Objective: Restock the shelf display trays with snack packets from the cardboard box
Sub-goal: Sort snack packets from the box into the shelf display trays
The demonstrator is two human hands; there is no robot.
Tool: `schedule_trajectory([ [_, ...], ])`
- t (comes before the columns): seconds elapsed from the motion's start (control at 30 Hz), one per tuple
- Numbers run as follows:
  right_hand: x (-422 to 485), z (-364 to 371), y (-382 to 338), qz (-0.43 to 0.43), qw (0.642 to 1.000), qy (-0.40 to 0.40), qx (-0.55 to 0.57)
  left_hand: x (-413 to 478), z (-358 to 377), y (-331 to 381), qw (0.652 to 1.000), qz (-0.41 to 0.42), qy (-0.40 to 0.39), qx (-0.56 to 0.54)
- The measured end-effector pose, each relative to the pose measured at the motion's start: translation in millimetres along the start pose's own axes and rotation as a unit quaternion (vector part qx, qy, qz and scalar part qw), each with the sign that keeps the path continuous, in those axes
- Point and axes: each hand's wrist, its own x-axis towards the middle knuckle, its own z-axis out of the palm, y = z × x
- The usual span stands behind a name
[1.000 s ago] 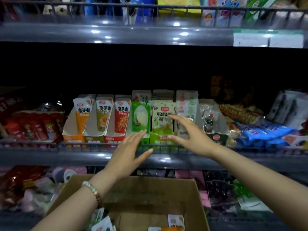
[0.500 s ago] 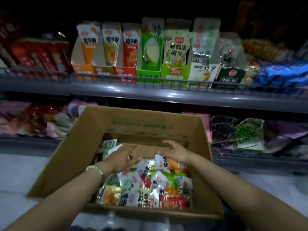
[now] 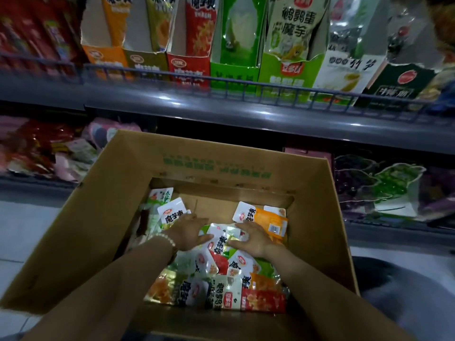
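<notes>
One white snack packet lies on top of the other snack packets in the cardboard box, centre of frame, between both hands, long axis roughly up-down in frame. Left hand touches its left edge, right hand its right edge, equally near; fingers of both lie straight and released, nothing gripped yet. Display trays sit on the shelf at top of frame

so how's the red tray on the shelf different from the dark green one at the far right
The red tray holds a red packet; the dark green tray holds clear packets. The red tray sits left of centre, the dark green tray at the row's right end. Both stand behind the wire rail.
</notes>
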Motion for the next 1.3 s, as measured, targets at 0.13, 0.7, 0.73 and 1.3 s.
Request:
schedule_trajectory([
  [0.13,10.9,6.3,6.4,-0.035,0.999,0.03,-0.025,15.5,3.3,-0.7,1.0,0.002,0.017,0.008],
  [0.7,-48.3,-65.6,-68.4,-0.134,0.922,0.061,0.358,-27.9,-73.5,30.2,0.871,0.094,0.188,-0.444],
  [0.73,-55.6,-73.3,-77.0,-0.147,0.913,0.073,0.373,-33.0,-84.9,37.5,0.859,0.096,0.22,-0.452],
  [1.3,-182.2,-154.8,-154.9,-0.272,0.789,0.265,0.483,-183.1,-180.5,129.1,0.72,0.15,0.281,-0.617],
])
